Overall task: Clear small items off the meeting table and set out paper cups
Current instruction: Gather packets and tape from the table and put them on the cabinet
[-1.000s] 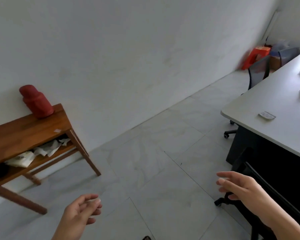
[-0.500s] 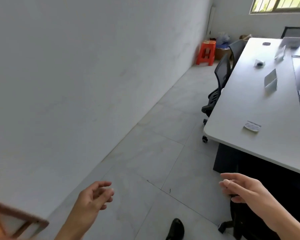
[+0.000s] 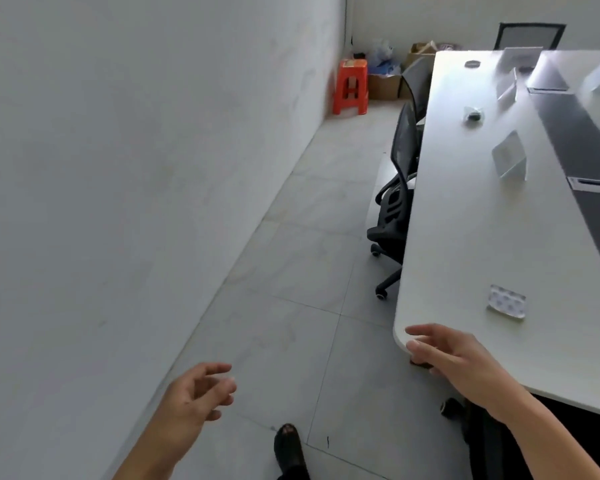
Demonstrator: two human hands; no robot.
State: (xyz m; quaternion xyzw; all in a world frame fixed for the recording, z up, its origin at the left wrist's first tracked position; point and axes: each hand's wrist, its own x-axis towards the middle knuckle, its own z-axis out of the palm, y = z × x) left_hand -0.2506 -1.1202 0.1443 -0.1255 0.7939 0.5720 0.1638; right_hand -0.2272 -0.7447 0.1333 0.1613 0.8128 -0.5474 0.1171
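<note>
Fingers (image 3: 426, 331) spread, empty, the right hand (image 3: 465, 362) hovers at the tabletop (image 3: 465, 237) corner; a hasty swipe could send the clear packet (image 3: 506, 302) floorward.

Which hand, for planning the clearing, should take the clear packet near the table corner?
Probably right. The right hand is open at the table corner near the packet; the left hand hangs over floor.

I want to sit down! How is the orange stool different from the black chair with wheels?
The orange stool is bright and has no backrest; the black chair is dark with a mesh back. The stool stands on plain legs by the wall; the chair has wheels and is tucked against the table. Both are empty seats.
</note>
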